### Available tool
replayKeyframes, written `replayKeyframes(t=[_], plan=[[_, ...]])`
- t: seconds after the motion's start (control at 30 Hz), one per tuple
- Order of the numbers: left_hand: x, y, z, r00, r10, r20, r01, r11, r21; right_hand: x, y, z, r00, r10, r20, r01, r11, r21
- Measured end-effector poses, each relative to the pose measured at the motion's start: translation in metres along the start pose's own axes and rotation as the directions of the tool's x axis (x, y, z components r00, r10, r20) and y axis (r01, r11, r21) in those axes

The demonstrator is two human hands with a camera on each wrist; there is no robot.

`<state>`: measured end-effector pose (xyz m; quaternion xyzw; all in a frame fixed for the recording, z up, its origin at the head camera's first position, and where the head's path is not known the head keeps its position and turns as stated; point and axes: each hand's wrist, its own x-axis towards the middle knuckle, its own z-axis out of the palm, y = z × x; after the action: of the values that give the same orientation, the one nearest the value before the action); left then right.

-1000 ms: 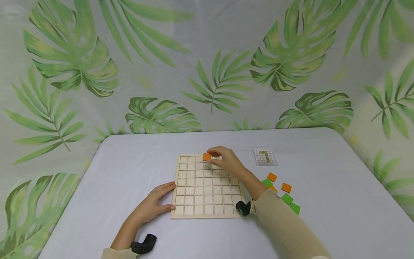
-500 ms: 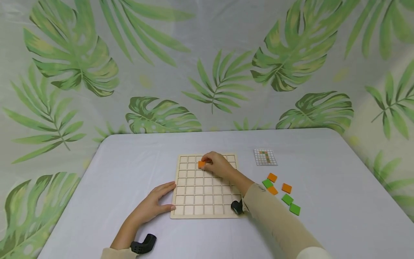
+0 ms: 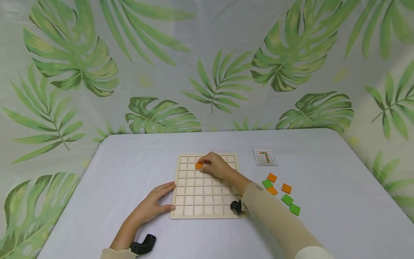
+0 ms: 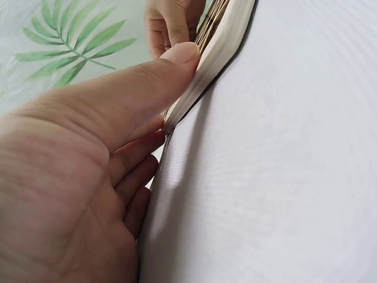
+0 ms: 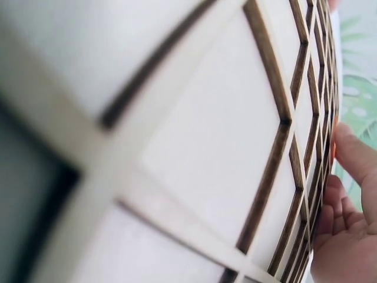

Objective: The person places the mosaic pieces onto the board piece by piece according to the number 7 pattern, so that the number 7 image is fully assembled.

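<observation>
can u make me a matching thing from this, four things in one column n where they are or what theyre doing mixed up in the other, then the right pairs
Things
1. left hand
2. right hand
3. printed card
4. loose tiles

Places and states
A. pinching an orange tile at the board
B. scattered right of the board, some green, some orange
C. touching the board's left edge
D. on the table, farther from the person than the scattered pieces

Right pairs: 1-C, 2-A, 3-D, 4-B
</observation>
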<state>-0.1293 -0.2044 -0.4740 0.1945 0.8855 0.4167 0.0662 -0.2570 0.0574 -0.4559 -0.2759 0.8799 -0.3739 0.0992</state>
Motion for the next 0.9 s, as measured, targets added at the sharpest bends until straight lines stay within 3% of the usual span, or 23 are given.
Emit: replayKeyframes(t=[0.23, 0.47, 0.8, 0.9], plan=[[0.000, 0.000, 0.000, 1.000, 0.003, 0.004, -0.003, 1.000, 0.000, -0.008, 0.000, -0.008, 1.000, 0.018, -0.006, -0.017, 0.989, 0.145], [0.000, 0.001, 0.000, 1.000, -0.006, 0.003, 0.006, 1.000, 0.001, -0.025, -0.001, -0.032, 0.997, -0.063, -0.042, 0.071, 0.968, 0.242], [0.000, 0.001, 0.000, 1.000, -0.009, 0.002, 0.009, 1.000, 0.006, -0.088, -0.015, -0.085, 0.991, -0.061, -0.122, 0.083, 0.980, 0.182], [0.000, 0.001, 0.000, 1.000, -0.004, 0.001, 0.004, 1.000, 0.004, -0.108, -0.001, -0.095, 0.989, -0.054, -0.140, 0.072, 0.989, 0.131]])
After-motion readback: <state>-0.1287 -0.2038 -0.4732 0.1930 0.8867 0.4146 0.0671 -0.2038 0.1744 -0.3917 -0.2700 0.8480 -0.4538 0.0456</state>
